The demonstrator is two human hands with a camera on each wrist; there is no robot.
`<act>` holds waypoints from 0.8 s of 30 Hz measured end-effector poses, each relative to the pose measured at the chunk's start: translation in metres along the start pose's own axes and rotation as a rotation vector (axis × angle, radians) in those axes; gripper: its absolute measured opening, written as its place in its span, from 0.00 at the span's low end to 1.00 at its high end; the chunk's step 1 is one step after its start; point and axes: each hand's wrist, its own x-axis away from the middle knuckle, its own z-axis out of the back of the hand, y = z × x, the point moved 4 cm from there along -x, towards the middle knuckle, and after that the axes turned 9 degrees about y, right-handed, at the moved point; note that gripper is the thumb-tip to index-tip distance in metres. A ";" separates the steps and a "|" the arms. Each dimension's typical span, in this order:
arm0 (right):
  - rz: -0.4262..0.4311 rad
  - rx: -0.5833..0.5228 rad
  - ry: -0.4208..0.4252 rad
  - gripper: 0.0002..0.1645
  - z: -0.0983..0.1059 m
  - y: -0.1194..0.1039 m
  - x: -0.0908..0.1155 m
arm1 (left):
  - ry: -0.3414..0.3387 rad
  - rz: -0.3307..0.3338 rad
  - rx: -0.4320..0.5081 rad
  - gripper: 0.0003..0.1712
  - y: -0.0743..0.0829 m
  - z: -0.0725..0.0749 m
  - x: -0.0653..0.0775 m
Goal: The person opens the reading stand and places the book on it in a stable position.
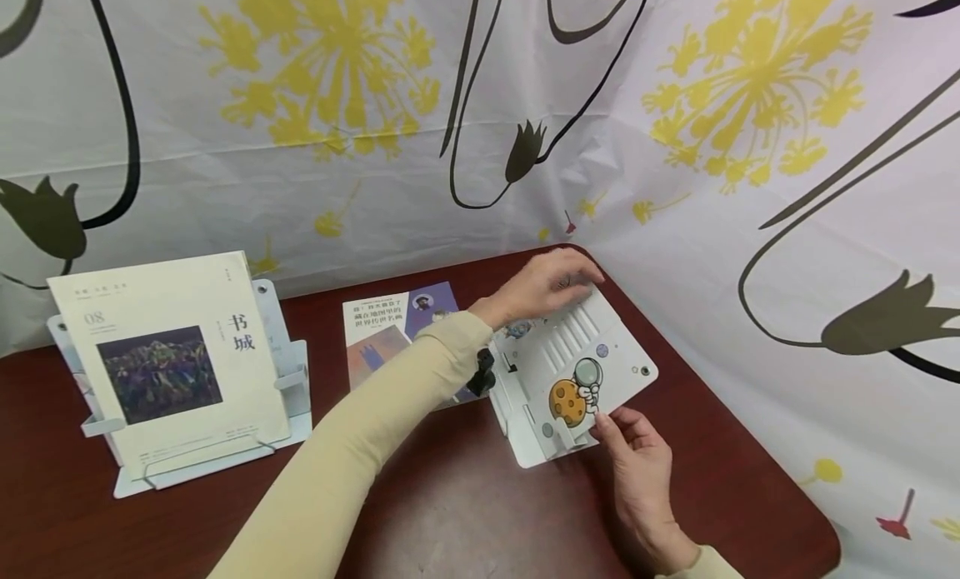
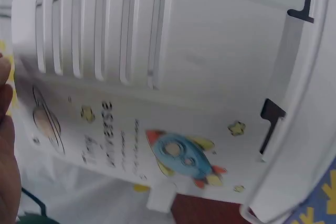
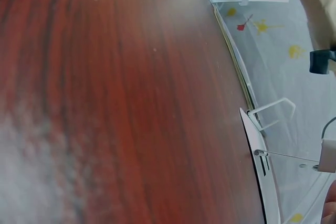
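A white metal book stand (image 1: 566, 337) with slots and printed space cartoons is at the right side of the table, its slotted panel tilted up. My left hand (image 1: 551, 281) reaches across to the panel's top edge, fingers bent over it. In the left wrist view, that hand's fingers (image 2: 6, 145) lie right at the panel edge, beside a printed rocket (image 2: 182, 156). My right hand (image 1: 641, 471) pinches the stand's lower right edge near a small clip (image 1: 570, 436). Only a bit of the right fingers (image 3: 329, 205) shows in the right wrist view.
To the left, a pale blue book stand (image 1: 297, 396) holds an upright cream magazine (image 1: 161, 287). Two books, one with a purple cover (image 1: 442, 294), lie behind my left forearm. A patterned cloth (image 1: 360, 187) hangs behind the dark red table (image 1: 480, 512).
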 end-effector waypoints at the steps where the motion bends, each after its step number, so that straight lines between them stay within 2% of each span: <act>1: 0.002 0.001 0.003 0.06 0.000 0.000 0.000 | 0.041 0.063 0.015 0.11 -0.007 0.004 0.003; 3: 0.005 0.007 0.008 0.05 0.000 0.000 0.001 | 0.117 0.216 0.043 0.13 -0.022 0.012 0.012; 6: 0.009 0.015 0.016 0.04 0.000 0.000 0.001 | 0.168 0.458 0.095 0.15 -0.047 0.019 0.031; 8: 0.007 0.018 0.017 0.03 0.000 0.001 0.001 | 0.160 0.597 0.110 0.17 -0.060 0.021 0.045; 11: 0.004 0.010 0.015 0.03 0.000 0.001 0.003 | 0.111 0.745 0.129 0.18 -0.074 0.018 0.061; 13: 0.003 0.003 0.016 0.04 -0.001 0.002 0.004 | 0.078 0.799 0.135 0.19 -0.078 0.015 0.068; 15: 0.003 -0.010 0.015 0.05 -0.002 0.003 0.004 | 0.057 0.826 0.149 0.18 -0.080 0.012 0.071; 24: -0.006 -0.009 0.046 0.06 0.000 0.003 0.001 | 0.077 0.810 0.145 0.13 -0.079 0.002 0.069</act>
